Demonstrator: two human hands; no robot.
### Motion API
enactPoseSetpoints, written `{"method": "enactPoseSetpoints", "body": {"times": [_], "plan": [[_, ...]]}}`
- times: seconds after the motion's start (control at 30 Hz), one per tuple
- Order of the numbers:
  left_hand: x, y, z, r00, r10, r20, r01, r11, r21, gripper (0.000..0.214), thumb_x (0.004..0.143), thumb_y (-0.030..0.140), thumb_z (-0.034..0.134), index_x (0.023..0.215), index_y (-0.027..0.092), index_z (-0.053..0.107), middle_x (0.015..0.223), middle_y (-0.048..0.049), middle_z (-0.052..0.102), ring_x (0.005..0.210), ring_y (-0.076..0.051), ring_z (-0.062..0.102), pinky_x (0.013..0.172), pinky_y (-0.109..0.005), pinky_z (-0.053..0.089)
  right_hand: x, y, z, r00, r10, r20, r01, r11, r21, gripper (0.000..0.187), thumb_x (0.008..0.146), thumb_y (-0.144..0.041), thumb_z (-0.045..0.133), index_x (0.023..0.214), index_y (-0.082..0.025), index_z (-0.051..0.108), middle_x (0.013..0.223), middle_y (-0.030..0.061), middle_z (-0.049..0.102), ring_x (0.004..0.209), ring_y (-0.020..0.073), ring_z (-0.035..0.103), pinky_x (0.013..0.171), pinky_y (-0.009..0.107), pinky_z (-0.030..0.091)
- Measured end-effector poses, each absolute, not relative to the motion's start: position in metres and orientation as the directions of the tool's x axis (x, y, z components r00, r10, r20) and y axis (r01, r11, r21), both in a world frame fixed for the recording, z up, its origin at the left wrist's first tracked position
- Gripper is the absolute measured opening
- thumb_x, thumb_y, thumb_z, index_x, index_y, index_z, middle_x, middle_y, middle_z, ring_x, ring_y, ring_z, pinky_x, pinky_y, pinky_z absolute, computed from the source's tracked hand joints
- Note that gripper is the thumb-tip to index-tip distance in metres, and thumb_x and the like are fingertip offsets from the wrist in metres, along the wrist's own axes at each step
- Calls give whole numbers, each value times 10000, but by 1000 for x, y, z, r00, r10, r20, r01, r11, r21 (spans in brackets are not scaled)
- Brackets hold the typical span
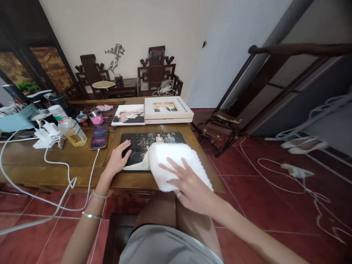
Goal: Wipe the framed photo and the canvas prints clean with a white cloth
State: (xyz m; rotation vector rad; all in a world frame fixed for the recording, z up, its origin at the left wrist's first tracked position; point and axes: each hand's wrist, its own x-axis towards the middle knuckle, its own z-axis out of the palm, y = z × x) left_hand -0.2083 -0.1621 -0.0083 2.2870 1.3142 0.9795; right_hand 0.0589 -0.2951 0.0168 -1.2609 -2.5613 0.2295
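Observation:
A dark photo panel [137, 146], printed with two people and a long pale dress train, lies flat on the wooden table in front of me. My left hand [119, 157] rests on its left edge, fingers stretched out and the thumb apart. A white fluffy cloth [165, 154] covers the panel's right part and hangs over the table's front edge. Spread fingers of my right hand [189, 185] press down on top of this cloth; no grip around it shows. The cloth hides the panel's lower right corner.
Behind the panel lie a smaller photo board [129, 114] and a pale framed picture [169, 115]. Leftward are a charging phone [99, 137], a bottle of yellow liquid [73, 132], a pink mug [96, 116] and a power strip [45, 135] with trailing cables. A wooden chair [220, 128] stands right.

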Motion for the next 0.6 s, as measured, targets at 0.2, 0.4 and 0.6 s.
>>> {"method": "enactPoseSetpoints", "body": {"times": [0.2, 0.4, 0.6], "plan": [[-212, -159, -9, 375, 839, 394, 621, -543, 564, 375, 894, 352, 492, 1198, 171, 617, 1342, -106, 558, 1287, -235, 479, 1119, -447, 338, 77, -249, 20, -624, 755, 201, 687, 652, -321, 424, 678, -51, 453, 973, -232, 698, 1451, 33, 435, 1402, 249, 251, 1138, 576, 121], [-212, -159, -8, 367, 847, 384, 622, -530, 576, 376, 891, 354, 499, 1198, 171, 618, 1346, -106, 555, 1289, -235, 478, 1119, -443, 337, 103, -141, 10, -358, 913, 194, 886, 398, -238, 418, 831, -133, 409, 1194, -156, 614, 1407, 127, 486, 1348, 274, 362, 1099, 543, 223], [-211, -160, -7, 340, 857, 387, 619, -514, 594, 363, 884, 350, 514, 1180, 174, 630, 1327, -95, 574, 1285, -237, 482, 1122, -442, 335, 96, -148, 7, -325, 922, 210, 914, 363, -182, 413, 837, -129, 416, 1198, -135, 616, 1412, 169, 468, 1370, 304, 313, 1071, 576, 228]]}}
